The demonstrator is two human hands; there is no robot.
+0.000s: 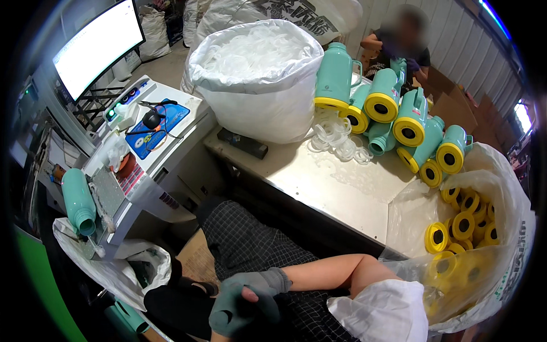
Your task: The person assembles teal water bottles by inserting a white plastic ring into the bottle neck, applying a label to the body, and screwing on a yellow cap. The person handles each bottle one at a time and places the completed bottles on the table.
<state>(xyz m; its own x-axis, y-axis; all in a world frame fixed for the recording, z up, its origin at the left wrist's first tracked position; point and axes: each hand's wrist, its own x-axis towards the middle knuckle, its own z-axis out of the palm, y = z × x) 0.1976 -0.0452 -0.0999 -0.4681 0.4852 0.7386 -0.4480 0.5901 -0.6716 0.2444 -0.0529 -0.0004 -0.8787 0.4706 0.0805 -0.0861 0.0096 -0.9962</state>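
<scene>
Gloved hands (245,305) together, any grip between them indiscernible; the jug (332,74), probably light, stiff and slippery, best suits a hold by its handle (360,69).

Mixed light: bright mid-bench, dim toward the floor. Monitor (99,48) burnt out to near-white at upper left; thin blue-violet light strip (497,23) glaring at upper right. Tabletop (325,188) pale and well lit, soft shadow near the foot of the white sack (256,108); under-bench gap (248,185) nearly black. Gloved hands (231,308) in lower light, detail sinking into dark patches. Far person's head (405,31) smeared to a blur (the bare arm (373,43) beside it reads clearer). Strong fisheye bend at the rim; corners fall to black.
</scene>
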